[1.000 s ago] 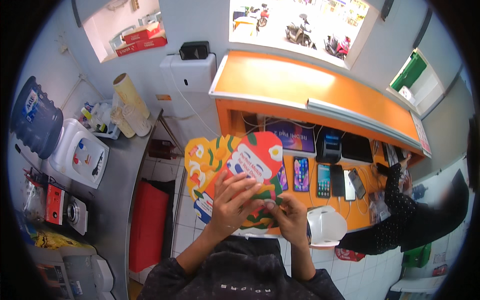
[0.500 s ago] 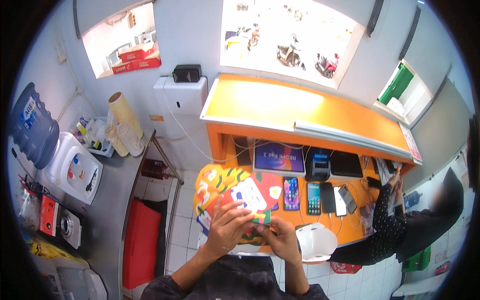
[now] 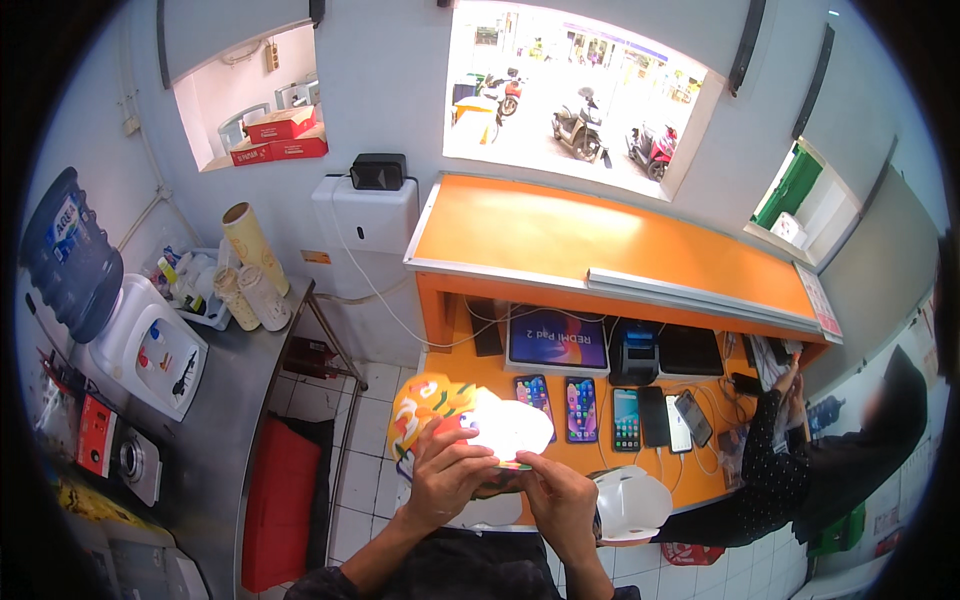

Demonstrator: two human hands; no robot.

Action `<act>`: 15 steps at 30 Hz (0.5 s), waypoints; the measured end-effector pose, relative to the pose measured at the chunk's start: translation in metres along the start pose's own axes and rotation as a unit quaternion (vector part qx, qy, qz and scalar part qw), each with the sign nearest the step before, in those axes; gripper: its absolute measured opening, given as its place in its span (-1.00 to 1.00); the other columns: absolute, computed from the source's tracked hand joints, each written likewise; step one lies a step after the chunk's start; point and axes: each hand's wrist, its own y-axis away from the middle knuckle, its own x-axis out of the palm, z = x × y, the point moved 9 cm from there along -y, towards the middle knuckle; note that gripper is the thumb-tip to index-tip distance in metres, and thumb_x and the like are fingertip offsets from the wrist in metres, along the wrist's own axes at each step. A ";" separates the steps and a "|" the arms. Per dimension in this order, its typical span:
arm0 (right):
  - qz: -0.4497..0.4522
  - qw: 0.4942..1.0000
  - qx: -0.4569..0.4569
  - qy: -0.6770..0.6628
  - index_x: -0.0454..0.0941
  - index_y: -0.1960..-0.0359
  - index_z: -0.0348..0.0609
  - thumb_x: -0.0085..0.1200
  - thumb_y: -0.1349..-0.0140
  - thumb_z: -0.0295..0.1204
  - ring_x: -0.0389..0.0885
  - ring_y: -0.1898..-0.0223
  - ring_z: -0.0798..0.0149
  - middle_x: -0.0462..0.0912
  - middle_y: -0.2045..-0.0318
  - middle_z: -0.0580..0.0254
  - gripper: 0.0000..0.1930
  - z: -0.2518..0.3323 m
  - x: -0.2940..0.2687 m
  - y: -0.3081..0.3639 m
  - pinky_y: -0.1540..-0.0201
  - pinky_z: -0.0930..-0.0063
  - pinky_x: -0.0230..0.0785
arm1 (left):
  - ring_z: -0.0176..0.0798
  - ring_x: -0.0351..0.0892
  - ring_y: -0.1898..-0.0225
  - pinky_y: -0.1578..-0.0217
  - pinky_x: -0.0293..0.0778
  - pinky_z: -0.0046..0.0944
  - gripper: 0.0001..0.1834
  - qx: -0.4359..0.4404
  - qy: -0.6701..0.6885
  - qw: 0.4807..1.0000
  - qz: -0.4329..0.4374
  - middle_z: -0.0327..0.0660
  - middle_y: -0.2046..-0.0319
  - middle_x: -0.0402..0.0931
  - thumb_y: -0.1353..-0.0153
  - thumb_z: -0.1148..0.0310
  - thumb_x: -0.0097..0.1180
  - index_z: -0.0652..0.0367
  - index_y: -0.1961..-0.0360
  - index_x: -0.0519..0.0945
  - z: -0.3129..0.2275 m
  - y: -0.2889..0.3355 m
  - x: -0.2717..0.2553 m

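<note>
Carefully pinched by the nearly closed left hand (image 3: 445, 475) and right hand (image 3: 562, 500), white-faced printed cardboard (image 3: 515, 430) could crease under uneven pressure.

Leftward of left hand (image 3: 445, 472): open passage above tiled floor (image 3: 362, 470), bounded by steel table (image 3: 250, 362). Rightward of right hand (image 3: 562, 500): white carton (image 3: 634, 506) just beside it, blocking low sideways path. Ahead, beyond patterned cardboard (image 3: 428, 408): phones (image 3: 626, 420) and cables (image 3: 682, 464) crowding orange desk (image 3: 584, 461); raised shelf (image 3: 610, 245) limiting height at rear. Far right: co-worker's arm (image 3: 765, 440) obstructing desk end.
</note>
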 end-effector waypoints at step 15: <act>0.111 0.976 0.098 -0.160 0.56 0.18 -0.29 0.17 -0.30 -0.43 0.63 0.30 0.34 0.66 0.36 0.14 -0.83 -0.035 0.027 0.007 0.21 0.48 0.46 | -0.21 0.53 -0.09 -0.34 0.09 0.09 -0.78 -0.034 0.045 0.998 0.020 -0.43 0.28 0.66 0.07 0.24 0.49 -0.07 0.36 0.71 -0.003 0.009 0.009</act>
